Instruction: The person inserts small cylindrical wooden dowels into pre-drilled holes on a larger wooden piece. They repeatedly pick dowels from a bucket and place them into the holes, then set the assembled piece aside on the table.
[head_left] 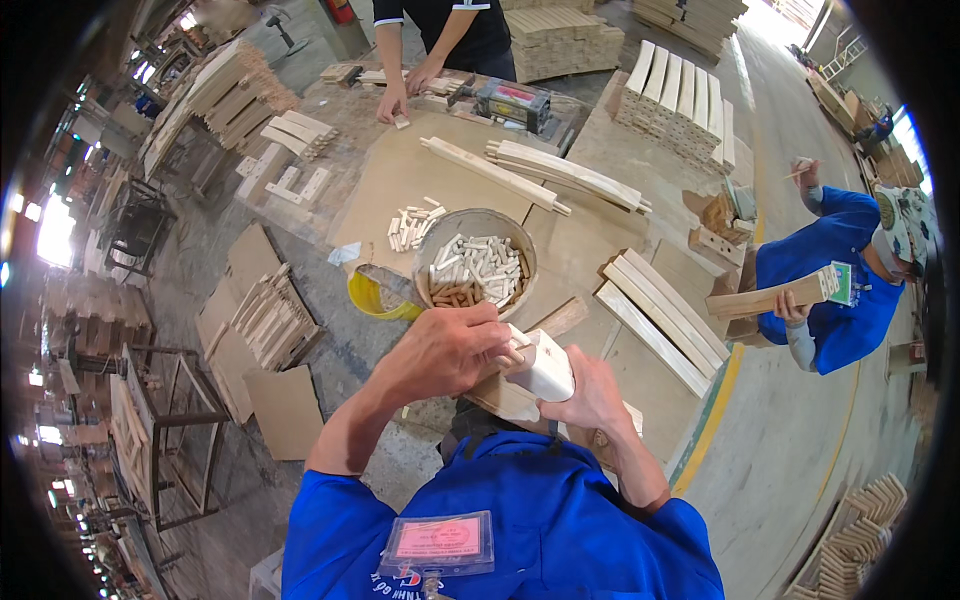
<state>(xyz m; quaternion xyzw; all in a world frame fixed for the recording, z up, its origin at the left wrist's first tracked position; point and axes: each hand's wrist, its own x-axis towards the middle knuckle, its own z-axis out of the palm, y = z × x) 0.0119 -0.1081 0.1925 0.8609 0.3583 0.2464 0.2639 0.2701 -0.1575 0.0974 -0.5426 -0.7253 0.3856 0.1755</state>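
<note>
My right hand (595, 390) grips a pale, squared wooden piece (545, 368) in front of my body, with its end turned up. My left hand (465, 345) is closed beside that end, pinching a short wooden dowel (518, 342) against or just next to it; my fingers hide part of it. Just beyond my left hand stands a round bucket (425, 240) holding many wooden dowels (475, 265). More loose dowels (408, 228) lie in a pile on the table to its left. Below my hands, a wooden board (505, 398) is partly covered.
A yellow container (375, 298) sits left of the bucket. Long wooden rails (495, 175) and a row of boards (665, 320) lie on the table (570, 255). Across it, a co-worker's hands (395, 100) handle small wood; at right another person (825, 270) holds a wooden part.
</note>
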